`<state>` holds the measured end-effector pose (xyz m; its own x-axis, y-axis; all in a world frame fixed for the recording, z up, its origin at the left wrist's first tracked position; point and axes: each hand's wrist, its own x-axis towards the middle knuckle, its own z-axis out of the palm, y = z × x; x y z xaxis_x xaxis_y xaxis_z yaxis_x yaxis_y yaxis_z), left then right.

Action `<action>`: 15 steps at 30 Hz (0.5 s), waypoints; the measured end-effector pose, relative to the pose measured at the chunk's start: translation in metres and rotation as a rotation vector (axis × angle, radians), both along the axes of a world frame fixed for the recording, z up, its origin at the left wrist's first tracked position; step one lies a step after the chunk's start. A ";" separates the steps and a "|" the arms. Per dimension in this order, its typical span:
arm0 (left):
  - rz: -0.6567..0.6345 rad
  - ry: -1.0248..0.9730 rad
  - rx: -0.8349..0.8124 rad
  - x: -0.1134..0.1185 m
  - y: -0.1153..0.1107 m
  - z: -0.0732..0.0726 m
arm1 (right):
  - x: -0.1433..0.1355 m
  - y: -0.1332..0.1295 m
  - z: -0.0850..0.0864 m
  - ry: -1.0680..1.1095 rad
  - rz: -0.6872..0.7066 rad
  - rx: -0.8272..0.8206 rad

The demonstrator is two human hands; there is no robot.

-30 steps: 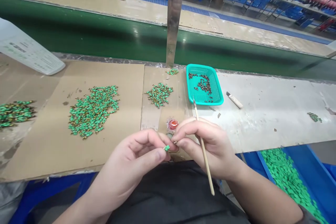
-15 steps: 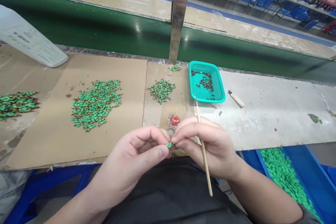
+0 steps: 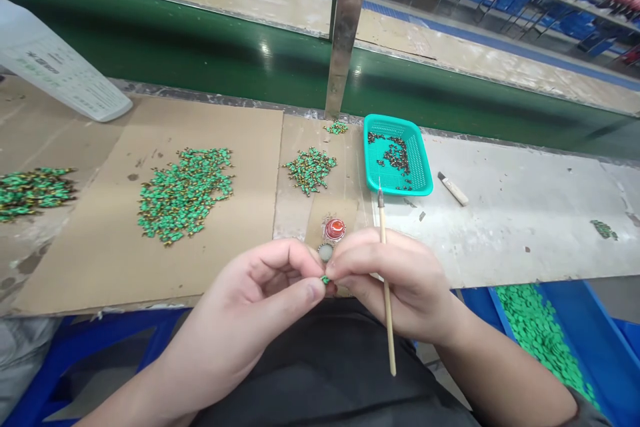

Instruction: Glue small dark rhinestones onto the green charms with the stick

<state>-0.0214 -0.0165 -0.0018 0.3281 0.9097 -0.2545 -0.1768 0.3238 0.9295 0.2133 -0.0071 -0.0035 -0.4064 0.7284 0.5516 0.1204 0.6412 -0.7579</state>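
Observation:
A tiny green piece (image 3: 325,279) sits between the fingertips of both hands near the table's front edge. My left hand (image 3: 273,297) pinches it between thumb and index finger. My right hand (image 3: 395,273) touches the piece with thumb and index fingertips, its fingers closed. A thin wooden-handled brush (image 3: 389,320) is also tucked in that hand, its fine tip pointing away from me. Just beyond the fingertips lie a bottle cap (image 3: 326,252) with something greyish in it and a round red-orange glossy cap (image 3: 335,229). Fingers hide part of the green piece.
Piles of small green-and-gold pieces (image 3: 185,197) lie on cardboard (image 3: 250,213) to the left. A turquoise basket (image 3: 370,173) holds small dark bits. A cutter-like tool (image 3: 453,189) lies right of it. A metal post (image 3: 345,33) rises behind; a blue bin (image 3: 580,320) with green discs stands lower right.
The brush in my right hand has swung more upright, and that hand has shifted slightly. Less of the green piece shows between the fingertips. The camera view has shifted a little.

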 end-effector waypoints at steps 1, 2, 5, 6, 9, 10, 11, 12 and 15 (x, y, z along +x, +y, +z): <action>-0.001 0.013 0.013 0.001 0.001 0.003 | 0.000 0.000 -0.001 0.007 0.002 -0.003; 0.001 0.023 0.025 0.001 0.002 0.004 | -0.001 0.000 -0.001 0.018 0.004 -0.003; 0.012 0.058 0.059 0.001 0.001 0.006 | -0.001 0.000 -0.002 0.022 -0.002 -0.002; 0.022 0.075 0.075 0.000 0.000 0.005 | -0.001 -0.001 -0.001 0.018 -0.010 -0.006; 0.069 0.153 0.197 -0.003 -0.007 0.000 | 0.000 -0.003 0.001 0.039 -0.057 -0.082; 0.088 0.188 0.262 -0.005 -0.010 -0.001 | 0.000 -0.004 0.002 0.059 -0.067 -0.110; 0.103 0.224 0.336 -0.006 -0.012 -0.003 | 0.001 -0.005 0.002 0.078 -0.071 -0.132; 0.111 0.263 0.405 -0.008 -0.014 -0.005 | 0.001 -0.005 0.002 0.093 -0.068 -0.145; 0.093 0.362 0.575 -0.013 -0.018 -0.009 | 0.001 -0.007 0.001 0.097 -0.055 -0.143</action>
<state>-0.0340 -0.0345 -0.0104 0.2273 0.9534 0.1982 0.1740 -0.2400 0.9550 0.2141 -0.0136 -0.0022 -0.3132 0.8220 0.4756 0.0740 0.5204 -0.8507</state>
